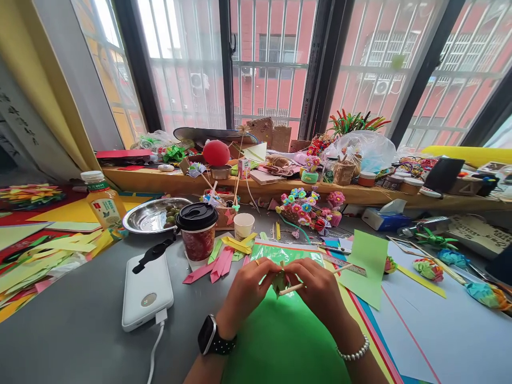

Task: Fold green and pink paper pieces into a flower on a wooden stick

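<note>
Both hands meet over a bright green surface [280, 341] at the front of the table. Between the fingertips is a small piece of folded light green paper [278, 285]. My left hand [248, 281] pinches its left side, thumb and forefinger closed. From the other side my right hand [316, 285] pinches it too. A thin pale stick [293, 289] passes through the right hand, its near end beside the paper and its far end sticking out to the right. Pink folded paper strips [218, 266] lie left of the hands.
Left stand a lidded coffee cup [197, 234], a white power bank [147, 290] with a cable, a steel bowl [134, 216] and a juice bottle [104, 202]. A paper cup [244, 226] is behind the hands. Right are a green sheet [368, 266], a ruler [352, 265] and paper flowers [428, 269].
</note>
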Action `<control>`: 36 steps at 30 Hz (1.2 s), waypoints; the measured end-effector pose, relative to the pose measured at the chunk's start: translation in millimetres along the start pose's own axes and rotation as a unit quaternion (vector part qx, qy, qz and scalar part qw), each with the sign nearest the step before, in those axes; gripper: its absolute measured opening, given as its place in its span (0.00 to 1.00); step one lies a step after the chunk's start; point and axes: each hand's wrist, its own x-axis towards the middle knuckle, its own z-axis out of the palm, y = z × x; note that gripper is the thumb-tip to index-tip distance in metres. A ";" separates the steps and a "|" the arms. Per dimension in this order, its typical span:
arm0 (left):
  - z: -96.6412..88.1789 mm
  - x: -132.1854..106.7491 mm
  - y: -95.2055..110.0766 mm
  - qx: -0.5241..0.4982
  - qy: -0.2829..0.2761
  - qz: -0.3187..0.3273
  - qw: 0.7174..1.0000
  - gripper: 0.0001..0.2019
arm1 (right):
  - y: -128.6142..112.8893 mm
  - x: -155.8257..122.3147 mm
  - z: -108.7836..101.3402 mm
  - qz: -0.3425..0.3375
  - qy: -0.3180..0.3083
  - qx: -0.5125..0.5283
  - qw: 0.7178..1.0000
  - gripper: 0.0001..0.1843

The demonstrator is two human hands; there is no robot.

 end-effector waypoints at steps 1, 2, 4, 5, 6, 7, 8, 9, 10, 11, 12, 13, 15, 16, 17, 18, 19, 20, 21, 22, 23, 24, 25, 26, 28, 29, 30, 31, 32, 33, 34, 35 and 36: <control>0.5 -0.3 -0.1 0.013 0.004 0.002 1.000 0.07 | -0.9 0.0 0.3 -0.001 0.004 -0.001 1.000 0.08; 1.0 -0.5 0.0 0.025 0.009 0.005 1.000 0.07 | -1.7 -0.1 0.5 -0.003 0.009 -0.003 1.000 0.08; 1.6 -0.4 0.4 0.028 0.018 0.003 0.999 0.07 | -3.0 -0.2 0.6 -0.004 0.020 -0.010 1.000 0.08; 1.7 -0.1 0.6 0.016 0.019 -0.003 1.000 0.07 | -3.4 -0.3 0.5 -0.005 0.027 -0.013 1.000 0.08; 1.6 0.3 0.6 -0.004 0.018 -0.012 1.000 0.06 | -3.5 -0.4 0.4 -0.007 0.033 -0.014 0.999 0.08; 1.3 0.8 0.4 -0.026 0.014 -0.021 0.999 0.04 | -3.5 -0.4 0.3 -0.010 0.037 -0.015 0.999 0.08; 1.0 1.3 0.0 -0.047 0.010 -0.032 0.998 0.03 | -3.2 -0.5 0.2 -0.014 0.039 -0.015 0.999 0.08; 0.8 1.8 -0.4 -0.063 0.006 -0.041 0.997 0.03 | -2.9 -0.6 0.1 -0.017 0.041 -0.014 0.999 0.08; 0.6 2.0 -0.8 -0.071 0.005 -0.047 0.996 0.02 | -2.6 -0.6 0.1 -0.018 0.040 -0.012 0.999 0.08; 0.6 2.2 -1.0 -0.073 0.007 -0.051 0.996 0.03 | -2.3 -0.6 0.0 -0.019 0.036 -0.011 0.999 0.08; 0.6 2.2 -1.1 -0.071 0.009 -0.054 0.996 0.03 | -2.1 -0.6 -0.1 -0.018 0.033 -0.010 0.999 0.08; 0.8 2.3 -1.0 -0.068 0.012 -0.055 0.996 0.03 | -2.1 -0.5 -0.2 -0.017 0.032 -0.008 0.999 0.08; 0.8 2.4 -0.8 -0.069 0.015 -0.057 0.996 0.03 | -2.6 -0.4 -0.6 -0.017 0.034 -0.008 0.999 0.07; 0.5 2.7 -0.8 -0.074 0.013 -0.060 0.995 0.03 | -3.0 -0.3 -0.7 -0.018 0.037 -0.008 0.999 0.07; 0.0 3.0 -1.1 -0.082 0.008 -0.063 0.995 0.02 | -3.4 -0.3 -0.8 -0.020 0.040 -0.009 0.999 0.07; -0.8 3.3 -1.6 -0.090 0.001 -0.064 0.994 0.02 | -3.8 -0.3 -0.8 -0.022 0.041 -0.009 0.999 0.07; -1.9 3.5 -2.4 -0.095 -0.009 -0.064 0.993 0.02 | -4.2 -0.2 -0.7 -0.024 0.041 -0.009 0.999 0.07; -3.1 3.6 -3.3 -0.095 -0.019 -0.062 0.993 0.03 | -4.6 -0.2 -0.7 -0.025 0.039 -0.008 0.999 0.07; -4.3 3.6 -4.3 -0.091 -0.026 -0.058 0.994 0.03 | -5.0 0.0 -0.6 -0.025 0.037 -0.005 0.999 0.07; -5.4 3.2 -5.2 -0.084 -0.031 -0.053 0.995 0.03 | -5.3 0.2 -0.6 -0.024 0.032 -0.001 0.999 0.07; -6.2 2.7 -5.8 -0.077 -0.034 -0.048 0.995 0.03 | -5.6 0.5 -0.7 -0.022 0.024 0.003 0.999 0.07; -6.8 2.1 -6.3 -0.072 -0.036 -0.044 0.996 0.03 | -5.8 0.8 -0.8 -0.019 0.015 0.007 1.000 0.07; -6.9 1.3 -6.4 -0.068 -0.038 -0.039 0.996 0.03 | -6.0 1.1 -0.9 -0.015 0.003 0.009 1.000 0.07; -6.8 0.6 -6.4 -0.064 -0.040 -0.035 0.997 0.03 | -6.2 1.3 -0.9 -0.011 -0.010 0.010 1.000 0.07; -5.8 -0.5 -5.7 -0.059 -0.039 -0.030 0.997 0.03 | -6.1 1.5 -0.5 -0.005 -0.026 0.007 1.000 0.08; -5.3 -0.7 -5.4 -0.060 -0.037 -0.030 0.997 0.04 | -5.8 1.4 -0.1 -0.004 -0.026 0.006 1.000 0.09; -4.9 -0.6 -5.1 -0.064 -0.035 -0.033 0.997 0.04 | -5.1 1.2 0.2 -0.005 -0.021 0.006 1.000 0.09; -4.6 -0.1 -5.1 -0.071 -0.033 -0.038 0.996 0.04 | -4.2 0.9 0.5 -0.008 -0.014 0.008 1.000 0.10; -4.5 0.7 -5.5 -0.084 -0.027 -0.044 0.995 0.04 | -3.1 0.7 0.7 -0.011 -0.003 0.011 1.000 0.11; -4.6 1.8 -6.2 -0.102 -0.017 -0.055 0.993 0.04 | -1.7 0.5 0.6 -0.012 0.010 0.015 1.000 0.11; -4.6 3.2 -7.2 -0.128 -0.001 -0.071 0.989 0.05 | -0.3 0.3 0.3 -0.009 0.024 0.021 0.999 0.11; -4.6 4.6 -8.4 -0.163 0.022 -0.095 0.982 0.07 | 1.0 0.2 -0.2 -0.001 0.040 0.027 0.999 0.10; -4.4 6.1 -9.7 -0.209 0.047 -0.124 0.969 0.10 | 2.1 0.1 -0.8 0.014 0.057 0.032 0.998 0.09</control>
